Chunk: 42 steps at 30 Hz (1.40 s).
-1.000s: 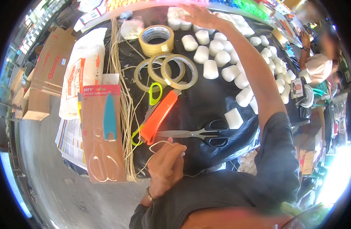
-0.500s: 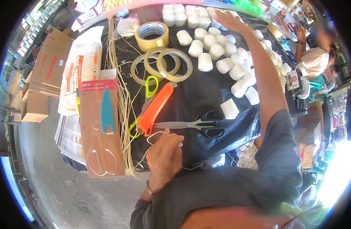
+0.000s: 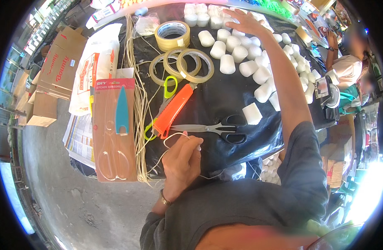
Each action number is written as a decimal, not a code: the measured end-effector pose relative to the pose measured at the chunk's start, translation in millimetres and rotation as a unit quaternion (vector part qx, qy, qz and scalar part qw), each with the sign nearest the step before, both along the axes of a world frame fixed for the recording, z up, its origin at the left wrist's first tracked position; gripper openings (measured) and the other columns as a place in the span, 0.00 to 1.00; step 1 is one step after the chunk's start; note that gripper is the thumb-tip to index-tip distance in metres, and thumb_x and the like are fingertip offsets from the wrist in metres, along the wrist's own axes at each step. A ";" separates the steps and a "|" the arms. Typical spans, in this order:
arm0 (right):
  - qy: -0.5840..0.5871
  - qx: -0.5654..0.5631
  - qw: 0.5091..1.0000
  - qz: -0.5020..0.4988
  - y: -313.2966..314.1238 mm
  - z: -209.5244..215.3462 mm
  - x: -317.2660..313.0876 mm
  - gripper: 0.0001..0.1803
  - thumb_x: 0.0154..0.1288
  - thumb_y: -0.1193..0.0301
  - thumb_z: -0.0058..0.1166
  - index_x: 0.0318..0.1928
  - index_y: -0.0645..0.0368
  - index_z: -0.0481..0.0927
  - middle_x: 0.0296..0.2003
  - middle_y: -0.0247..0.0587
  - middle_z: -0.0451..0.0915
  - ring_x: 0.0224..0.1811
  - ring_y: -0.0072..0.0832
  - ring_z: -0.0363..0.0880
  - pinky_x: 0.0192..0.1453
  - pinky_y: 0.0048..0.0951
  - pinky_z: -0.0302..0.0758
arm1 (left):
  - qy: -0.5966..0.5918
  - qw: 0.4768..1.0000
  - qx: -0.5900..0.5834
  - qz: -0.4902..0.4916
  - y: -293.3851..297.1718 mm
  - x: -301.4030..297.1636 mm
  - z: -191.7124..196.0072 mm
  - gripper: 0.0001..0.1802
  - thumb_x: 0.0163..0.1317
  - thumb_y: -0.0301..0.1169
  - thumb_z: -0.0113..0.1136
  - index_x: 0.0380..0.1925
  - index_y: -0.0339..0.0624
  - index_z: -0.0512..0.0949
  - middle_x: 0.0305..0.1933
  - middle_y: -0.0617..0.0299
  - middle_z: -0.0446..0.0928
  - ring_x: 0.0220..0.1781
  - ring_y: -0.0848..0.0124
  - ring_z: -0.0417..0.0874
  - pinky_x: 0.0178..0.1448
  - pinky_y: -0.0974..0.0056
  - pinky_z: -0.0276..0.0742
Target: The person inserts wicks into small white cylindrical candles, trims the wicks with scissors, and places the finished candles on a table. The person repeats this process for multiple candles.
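Note:
My left hand [image 3: 181, 160] is closed around a loop of pale cord [image 3: 171, 138] near the front of the black-covered table [image 3: 208, 104]. Black-handled scissors [image 3: 214, 128] lie just beyond its fingers, beside an orange utility knife [image 3: 172, 110]. My right arm stretches far across the table, and my right hand [image 3: 243, 23] rests with fingers spread on a cluster of several white cups [image 3: 237, 52] lying on the cloth. I cannot see anything gripped in it.
Rolls of clear tape [image 3: 181, 64] and a tan tape roll [image 3: 172, 34] lie at the back. A bundle of straw-coloured cords [image 3: 137, 83], packaged scissors [image 3: 113, 129], green-handled scissors [image 3: 168, 89] and cardboard boxes [image 3: 54, 71] sit left. Another person [image 3: 349, 62] stands at the right.
My right hand has settled lower onto the white cups at the table's far side. The left hand stays by the scissors with the cord in it.

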State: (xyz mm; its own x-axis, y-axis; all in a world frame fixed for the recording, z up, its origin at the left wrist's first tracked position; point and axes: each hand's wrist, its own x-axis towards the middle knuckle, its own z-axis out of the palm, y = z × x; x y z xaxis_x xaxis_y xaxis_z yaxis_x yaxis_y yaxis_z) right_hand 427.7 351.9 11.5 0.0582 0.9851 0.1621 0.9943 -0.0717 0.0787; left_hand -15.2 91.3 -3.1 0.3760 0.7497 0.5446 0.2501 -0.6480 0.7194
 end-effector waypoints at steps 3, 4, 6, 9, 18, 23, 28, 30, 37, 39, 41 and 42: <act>-0.002 0.018 0.999 0.040 5.4 -8.9 5.0 0.38 0.67 0.36 0.43 0.74 0.26 0.55 0.76 0.49 0.52 0.75 0.61 0.49 0.78 0.60 0.43 | -0.009 1.000 -0.008 0.008 -1.7 -0.2 -0.3 0.13 0.53 0.13 0.60 0.38 0.36 0.78 0.30 0.55 0.78 0.27 0.57 0.81 0.55 0.58 0.82; -0.012 -0.001 1.000 -0.016 6.8 -9.6 5.3 0.37 0.68 0.37 0.43 0.74 0.28 0.55 0.75 0.49 0.54 0.75 0.60 0.51 0.78 0.57 0.44 | -0.012 1.000 -0.008 0.013 -2.3 -0.4 -0.4 0.12 0.54 0.13 0.60 0.38 0.36 0.79 0.30 0.54 0.79 0.29 0.59 0.82 0.58 0.57 0.80; -0.031 0.017 0.999 -0.036 4.8 -2.8 -1.2 0.36 0.69 0.39 0.42 0.75 0.31 0.56 0.74 0.46 0.57 0.74 0.57 0.55 0.78 0.54 0.48 | -0.011 0.999 -0.037 0.011 -3.6 -1.0 0.3 0.11 0.56 0.13 0.59 0.37 0.36 0.79 0.30 0.53 0.81 0.32 0.62 0.85 0.63 0.55 0.78; -0.076 0.215 0.962 0.149 -21.2 29.8 -37.9 0.32 0.70 0.43 0.46 0.70 0.41 0.67 0.68 0.46 0.68 0.69 0.47 0.66 0.71 0.53 0.62 | -0.011 0.999 -0.040 -0.004 -3.1 -3.2 5.7 0.07 0.61 0.15 0.58 0.38 0.35 0.80 0.31 0.54 0.82 0.31 0.67 0.85 0.56 0.59 0.82; 0.530 0.005 0.759 0.378 -297.0 67.1 -251.8 0.19 0.75 0.61 0.46 0.52 0.63 0.79 0.48 0.45 0.83 0.48 0.36 0.83 0.52 0.35 0.77 | -0.162 0.871 -0.394 -0.245 -37.7 -28.5 55.2 0.09 0.67 0.19 0.57 0.43 0.37 0.84 0.28 0.61 0.81 0.21 0.79 0.79 0.25 0.75 0.74; 0.841 -0.112 0.510 0.142 -373.7 53.8 -284.6 0.12 0.73 0.73 0.51 0.51 0.68 0.77 0.43 0.43 0.81 0.48 0.28 0.79 0.48 0.30 0.77 | -0.248 0.860 -0.377 -0.237 -62.0 -16.2 52.4 0.09 0.65 0.18 0.59 0.42 0.34 0.85 0.29 0.56 0.82 0.22 0.78 0.79 0.25 0.76 0.76; 0.729 0.030 0.640 0.243 -392.0 31.7 -283.8 0.08 0.70 0.79 0.53 0.49 0.63 0.76 0.49 0.44 0.75 0.49 0.27 0.77 0.47 0.29 0.79 | -0.199 0.860 -0.410 -0.229 -78.2 -12.8 53.3 0.08 0.66 0.21 0.60 0.43 0.35 0.85 0.26 0.58 0.81 0.21 0.81 0.77 0.19 0.78 0.67; 0.757 0.050 0.603 0.245 -398.1 22.0 -282.5 0.07 0.72 0.77 0.52 0.48 0.63 0.76 0.51 0.44 0.74 0.48 0.27 0.77 0.49 0.30 0.78 | -0.192 0.873 -0.394 -0.212 -81.1 -10.2 54.3 0.08 0.66 0.22 0.61 0.43 0.36 0.84 0.26 0.59 0.81 0.20 0.83 0.76 0.17 0.79 0.64; 0.849 0.042 0.513 0.120 -416.0 16.8 -273.0 0.04 0.75 0.75 0.49 0.46 0.60 0.74 0.37 0.33 0.79 0.42 0.17 0.77 0.50 0.24 0.75 | -0.031 0.989 -0.067 -0.126 -80.8 19.0 49.0 0.05 0.65 0.23 0.61 0.40 0.39 0.82 0.27 0.60 0.81 0.22 0.77 0.79 0.23 0.74 0.69; 0.828 0.016 0.552 0.092 -421.7 17.1 -261.7 0.04 0.74 0.75 0.49 0.47 0.60 0.74 0.38 0.33 0.79 0.43 0.17 0.78 0.50 0.24 0.75 | 0.020 0.993 0.021 -0.116 -78.9 24.7 47.9 0.04 0.65 0.24 0.62 0.39 0.39 0.81 0.25 0.61 0.80 0.22 0.77 0.80 0.25 0.72 0.71; 0.811 0.012 0.581 0.068 -427.9 14.8 -253.7 0.05 0.74 0.75 0.51 0.48 0.60 0.74 0.39 0.32 0.79 0.44 0.17 0.78 0.51 0.23 0.75 | 0.069 0.989 0.041 -0.121 -78.0 26.6 48.5 0.03 0.65 0.25 0.63 0.37 0.39 0.79 0.24 0.61 0.79 0.22 0.77 0.79 0.27 0.71 0.71; 0.804 0.029 0.590 0.061 -430.5 12.8 -251.4 0.06 0.73 0.75 0.52 0.48 0.59 0.75 0.40 0.32 0.79 0.45 0.17 0.78 0.51 0.24 0.75 | 0.074 0.989 0.031 -0.128 -77.8 28.2 49.0 0.03 0.65 0.26 0.63 0.36 0.40 0.79 0.24 0.61 0.79 0.21 0.76 0.79 0.26 0.70 0.71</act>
